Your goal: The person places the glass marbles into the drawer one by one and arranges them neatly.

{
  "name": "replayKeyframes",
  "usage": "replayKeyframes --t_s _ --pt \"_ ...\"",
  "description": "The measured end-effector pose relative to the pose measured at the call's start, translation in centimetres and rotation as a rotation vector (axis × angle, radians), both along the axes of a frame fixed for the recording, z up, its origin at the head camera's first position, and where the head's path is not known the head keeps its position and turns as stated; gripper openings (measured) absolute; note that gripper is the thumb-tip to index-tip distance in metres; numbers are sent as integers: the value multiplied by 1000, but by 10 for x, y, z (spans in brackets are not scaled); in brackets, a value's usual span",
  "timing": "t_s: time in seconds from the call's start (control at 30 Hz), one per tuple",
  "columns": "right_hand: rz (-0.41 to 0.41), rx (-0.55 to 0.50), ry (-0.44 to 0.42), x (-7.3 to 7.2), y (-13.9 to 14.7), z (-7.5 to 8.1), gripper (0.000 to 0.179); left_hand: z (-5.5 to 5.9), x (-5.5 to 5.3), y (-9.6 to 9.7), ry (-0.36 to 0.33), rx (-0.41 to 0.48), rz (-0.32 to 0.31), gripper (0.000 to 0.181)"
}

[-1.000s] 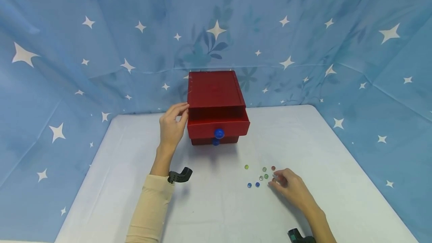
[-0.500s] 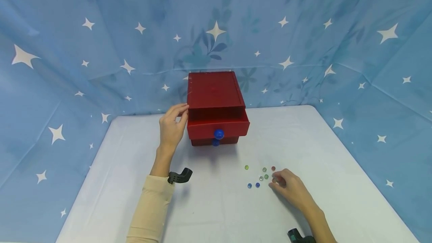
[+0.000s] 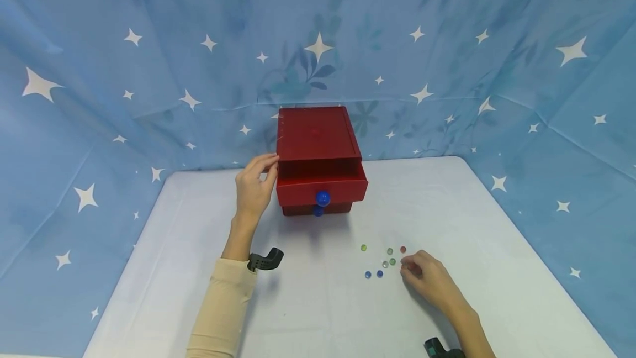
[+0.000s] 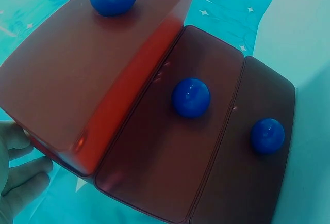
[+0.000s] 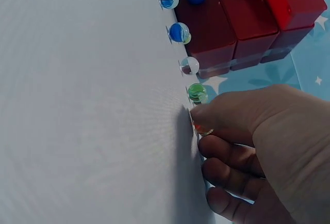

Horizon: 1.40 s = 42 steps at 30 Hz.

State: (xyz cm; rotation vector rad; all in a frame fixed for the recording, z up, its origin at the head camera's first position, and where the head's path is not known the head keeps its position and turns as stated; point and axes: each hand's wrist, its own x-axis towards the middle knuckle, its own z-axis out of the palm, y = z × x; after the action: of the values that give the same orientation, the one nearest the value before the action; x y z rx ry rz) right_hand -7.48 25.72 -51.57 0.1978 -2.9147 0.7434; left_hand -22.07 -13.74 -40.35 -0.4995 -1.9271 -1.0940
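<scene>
A small red drawer cabinet (image 3: pixel 318 131) with round blue knobs stands at the back of the table. Its top drawer (image 3: pixel 298 192) is pulled out. My left hand (image 3: pixel 252 187) rests its fingertips against the cabinet's left side, beside the drawer. In the left wrist view, the lower drawers (image 4: pixel 149 146) are closed. My right hand (image 3: pixel 431 280) is low over the table, with thumb and forefinger pinching an orange-red marble (image 5: pixel 203 129), mostly covered by the thumb in the right wrist view. Close to its fingertips lie a green marble (image 3: pixel 392 262) and a red marble (image 3: pixel 403 249).
Two blue marbles (image 3: pixel 380 273) lie left of the right hand, with a clear marble (image 3: pixel 385 264) and a pale green one (image 3: pixel 390 251) near them. A yellow-green marble (image 3: pixel 364 247) lies further left. A starry blue cloth (image 3: pixel 318 26) hangs behind the white table (image 3: pixel 318 291).
My right thumb and forefinger have drawn closer together around the marble between them, which is now hidden in the head view. My left hand and the cabinet have stayed put.
</scene>
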Motion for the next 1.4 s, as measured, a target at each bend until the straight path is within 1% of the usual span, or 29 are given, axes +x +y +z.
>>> replayKeyframes --t_s 0.13,0.27,0.4,0.8,0.97,1.07,1.2,1.4 --pt "3 2 3 0 1 -2 16 -1 0 0 6 -3 6 18" --pt "6 -2 4 -1 2 -2 15 0 2 0 6 -9 3 18" --pt "4 -5 -1 -1 1 0 14 2 3 0 1 -16 3 18" --pt "-10 -4 -8 -1 2 2 12 2 2 1 -5 -24 7 19" --pt "-7 -7 15 -1 2 4 11 2 3 1 -4 -22 11 19" --pt "-7 -3 33 -2 1 6 11 3 4 2 -15 -13 10 19" --pt "-10 3 53 -2 1 9 13 3 4 2 -21 5 -1 19" --pt "8 -10 92 -3 0 15 12 2 3 3 -7 10 -6 19"
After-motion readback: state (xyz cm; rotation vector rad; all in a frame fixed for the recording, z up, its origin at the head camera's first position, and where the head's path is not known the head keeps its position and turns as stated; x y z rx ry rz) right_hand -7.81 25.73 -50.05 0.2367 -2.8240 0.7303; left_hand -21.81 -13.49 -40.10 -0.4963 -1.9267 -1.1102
